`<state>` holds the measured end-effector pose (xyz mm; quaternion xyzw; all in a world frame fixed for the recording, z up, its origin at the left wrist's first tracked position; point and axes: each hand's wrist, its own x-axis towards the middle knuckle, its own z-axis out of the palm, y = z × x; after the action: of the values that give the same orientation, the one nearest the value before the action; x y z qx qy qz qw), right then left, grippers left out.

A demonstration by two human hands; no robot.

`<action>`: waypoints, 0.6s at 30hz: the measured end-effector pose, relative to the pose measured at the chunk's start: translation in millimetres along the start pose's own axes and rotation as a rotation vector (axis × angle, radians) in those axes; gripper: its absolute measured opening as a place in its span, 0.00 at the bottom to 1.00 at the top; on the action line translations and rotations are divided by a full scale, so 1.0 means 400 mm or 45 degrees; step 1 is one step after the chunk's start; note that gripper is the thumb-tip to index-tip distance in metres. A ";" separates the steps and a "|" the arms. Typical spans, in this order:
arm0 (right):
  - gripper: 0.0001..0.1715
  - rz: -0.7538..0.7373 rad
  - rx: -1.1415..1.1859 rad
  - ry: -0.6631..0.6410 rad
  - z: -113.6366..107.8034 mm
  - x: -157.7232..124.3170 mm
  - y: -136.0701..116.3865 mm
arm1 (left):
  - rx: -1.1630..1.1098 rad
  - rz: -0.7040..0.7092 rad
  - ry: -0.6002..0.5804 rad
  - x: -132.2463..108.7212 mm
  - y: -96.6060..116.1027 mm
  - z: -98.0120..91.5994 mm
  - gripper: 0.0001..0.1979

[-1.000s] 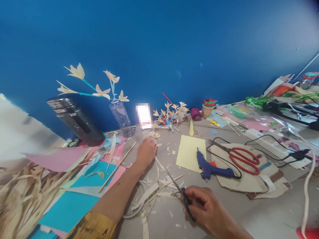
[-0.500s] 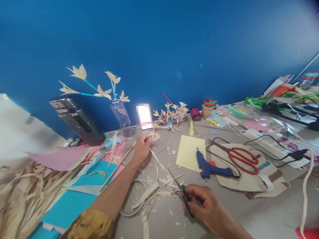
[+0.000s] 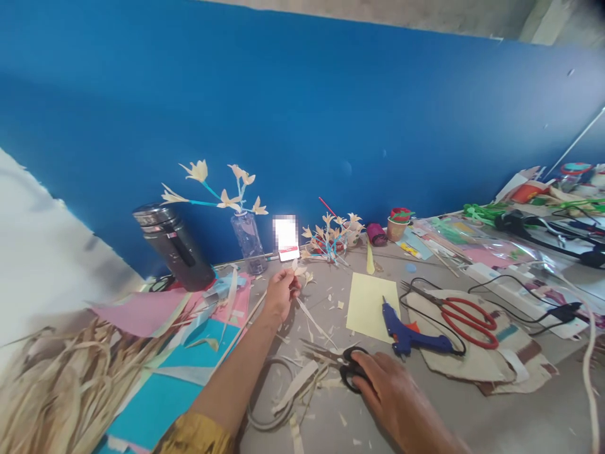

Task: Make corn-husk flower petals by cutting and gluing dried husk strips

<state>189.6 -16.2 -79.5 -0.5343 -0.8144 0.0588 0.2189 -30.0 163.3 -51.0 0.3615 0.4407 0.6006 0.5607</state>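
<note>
My left hand (image 3: pixel 280 292) is stretched forward over the table and pinches a small cream paper flower (image 3: pixel 299 271) by its base, lifted a little off the surface. Nearer to me, my right hand (image 3: pixel 384 389) rests on the table with its fingers on the black handles of a pair of scissors (image 3: pixel 336 360) that lie flat, blades pointing left. Cream strips and paper scraps (image 3: pixel 302 378) are scattered between the two hands.
A yellow sheet (image 3: pixel 370 299), a blue glue gun (image 3: pixel 409 330) and red-handled scissors (image 3: pixel 466 313) lie to the right. A dark flask (image 3: pixel 174 247), a bottle with paper flowers (image 3: pixel 247 234) and a flower bunch (image 3: pixel 331 237) stand by the blue wall. Coloured paper (image 3: pixel 161 384) and dried husks (image 3: pixel 61 378) fill the left.
My left hand picked the small cream flower up off the table and lifted it. My right hand lowered the black scissors flat onto the table. The camera tilted upward.
</note>
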 end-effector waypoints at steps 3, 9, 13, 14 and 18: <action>0.15 -0.059 -0.009 0.116 0.020 -0.004 0.003 | -0.052 -0.015 -0.005 -0.009 0.001 0.005 0.19; 0.14 -0.123 0.028 0.202 0.020 0.011 -0.007 | -0.091 -0.046 0.009 -0.016 0.005 0.007 0.19; 0.13 -0.103 0.074 0.141 0.018 0.026 -0.015 | -0.087 -0.040 0.046 -0.016 0.008 0.004 0.19; 0.13 -0.113 0.080 0.135 0.020 0.028 -0.015 | -0.082 -0.032 0.056 -0.017 0.009 0.005 0.19; 0.16 -0.158 0.029 0.171 0.034 0.031 -0.012 | -0.061 0.010 0.084 -0.024 0.011 0.009 0.19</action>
<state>175.5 -5.2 -86.6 -0.4829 -0.8287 0.0185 0.2823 -27.0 154.3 -45.1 0.3296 0.4430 0.6247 0.5521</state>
